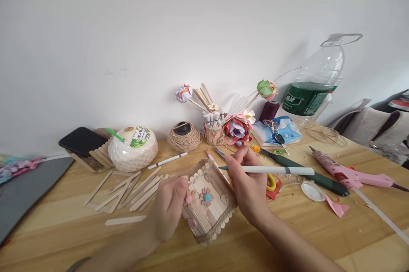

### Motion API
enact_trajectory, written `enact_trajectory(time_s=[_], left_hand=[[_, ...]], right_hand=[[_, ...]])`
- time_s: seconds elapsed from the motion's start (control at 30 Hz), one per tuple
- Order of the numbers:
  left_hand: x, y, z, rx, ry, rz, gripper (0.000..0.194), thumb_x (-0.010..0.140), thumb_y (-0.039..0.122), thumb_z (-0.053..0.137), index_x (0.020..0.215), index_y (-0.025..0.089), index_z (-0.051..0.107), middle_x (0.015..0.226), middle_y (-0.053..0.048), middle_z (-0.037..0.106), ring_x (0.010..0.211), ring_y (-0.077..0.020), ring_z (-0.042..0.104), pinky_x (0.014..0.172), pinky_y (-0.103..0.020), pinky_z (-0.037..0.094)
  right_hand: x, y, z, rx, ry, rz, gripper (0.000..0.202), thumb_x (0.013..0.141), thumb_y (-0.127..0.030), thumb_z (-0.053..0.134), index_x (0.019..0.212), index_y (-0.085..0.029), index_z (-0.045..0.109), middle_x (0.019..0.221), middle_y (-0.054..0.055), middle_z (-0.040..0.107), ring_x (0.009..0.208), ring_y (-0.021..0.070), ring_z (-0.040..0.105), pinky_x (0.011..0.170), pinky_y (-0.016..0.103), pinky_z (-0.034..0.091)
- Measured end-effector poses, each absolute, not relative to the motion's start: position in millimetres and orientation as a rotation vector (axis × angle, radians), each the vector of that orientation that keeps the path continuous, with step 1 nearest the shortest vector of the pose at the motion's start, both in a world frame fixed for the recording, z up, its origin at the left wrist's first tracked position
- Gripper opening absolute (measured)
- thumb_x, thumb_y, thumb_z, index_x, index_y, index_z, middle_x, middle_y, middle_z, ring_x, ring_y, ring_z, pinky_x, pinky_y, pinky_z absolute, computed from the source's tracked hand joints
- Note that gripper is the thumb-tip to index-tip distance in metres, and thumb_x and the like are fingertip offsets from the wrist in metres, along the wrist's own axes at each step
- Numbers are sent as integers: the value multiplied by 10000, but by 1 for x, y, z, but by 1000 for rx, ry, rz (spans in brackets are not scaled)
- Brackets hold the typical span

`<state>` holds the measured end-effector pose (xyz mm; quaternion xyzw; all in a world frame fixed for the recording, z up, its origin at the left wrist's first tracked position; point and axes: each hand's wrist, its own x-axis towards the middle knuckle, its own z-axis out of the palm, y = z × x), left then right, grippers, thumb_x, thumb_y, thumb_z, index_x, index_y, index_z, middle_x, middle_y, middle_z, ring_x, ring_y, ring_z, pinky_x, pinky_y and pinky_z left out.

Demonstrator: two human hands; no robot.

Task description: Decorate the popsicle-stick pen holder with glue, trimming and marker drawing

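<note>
My left hand (168,204) grips the left side of a small craft-stick box (204,216), tilted above the table. Its face carries a blue-centred flower (206,197), a pink-centred flower (189,199), wooden hearts and twine along the edges. In my right hand (249,184) is a white marker (281,170) with a dark green tip, held nearly level. That tip points left, over the box's upper right edge; whether it touches the wood I cannot tell. The right hand's lower fingers lie against or close to the box's right side.
Several loose craft sticks (145,195) lie left of the box. Behind stand a white coconut (132,152), a twine ball (184,135) and a cup of markers (213,129). To the right are a green-handled knife (306,172), a pink glue gun (354,175) and a large bottle (313,88).
</note>
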<state>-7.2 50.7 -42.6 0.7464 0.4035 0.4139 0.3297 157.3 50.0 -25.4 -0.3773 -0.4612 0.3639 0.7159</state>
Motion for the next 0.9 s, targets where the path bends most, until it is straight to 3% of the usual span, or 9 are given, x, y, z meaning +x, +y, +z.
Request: enact_trajectory(time_s=[0.37,0.63,0.9], left_hand=[[-10,53,-40,1866,1057,1079,570,907,565,244,500,210,425,484,-15,497,481,-166,464,509,-285,386],[-12,59,-45,1695,1104,1121,532,924,501,295,502,206,430,493,0,508,503,-158,488,530,-270,409],[-13,66,-37,1586,1277,1224,553,887,594,285,477,224,299,431,31,362,444,-132,355,469,-270,317]], right_hand=[[160,50,-27,-791,-1084,984,271,730,-199,601,581,-218,375,528,-76,360,488,94,269,444,221,224],[159,54,-28,-837,-1013,944,320,725,-260,620,543,-214,360,491,-84,335,474,90,238,448,237,194],[159,53,-24,-920,-1047,923,336,733,-374,675,582,-208,425,502,-76,380,467,87,276,434,232,192]])
